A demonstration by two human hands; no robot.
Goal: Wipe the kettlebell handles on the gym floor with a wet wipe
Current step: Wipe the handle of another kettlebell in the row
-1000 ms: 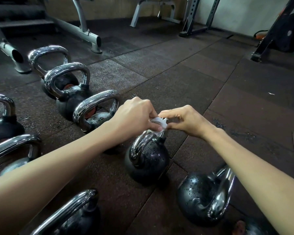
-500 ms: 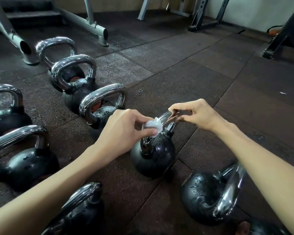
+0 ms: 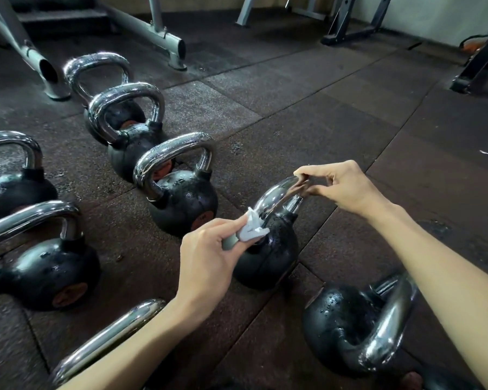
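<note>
At the left, a row of kettlebells [image 3: 181, 204] was set upright on the rubber floor [image 3: 350, 108], and none of them was being touched. Next to these, the wet wipe [image 3: 251, 230] was pinched, bunched small, between the thumb and curled fingers of the left hand [image 3: 209, 257]. It was pressed against the near leg of the handle [image 3: 276, 195], just above the ball of the kettlebell [image 3: 271, 254] in the middle. The far top corner of that handle was pinched lightly between the thumb and fingertips of the right hand [image 3: 347, 190]. At the far right a tilted kettlebell [image 3: 350, 327] was seen, near the middle one but apart from it.

Drops of water were seen on the black balls, so the chrome was judged likely to be slick. The light right-hand pinch could be lost under the push of the wipe. The kettlebell could then be rocked or tipped towards its neighbour on the left. So small a wad could also be dragged out from between the left fingers, or bare skin could be rubbed along the metal instead. The underside of the handle and its far leg could easily be missed.

No container was in view, so it could not be told where the wipe had been drawn from.
</note>
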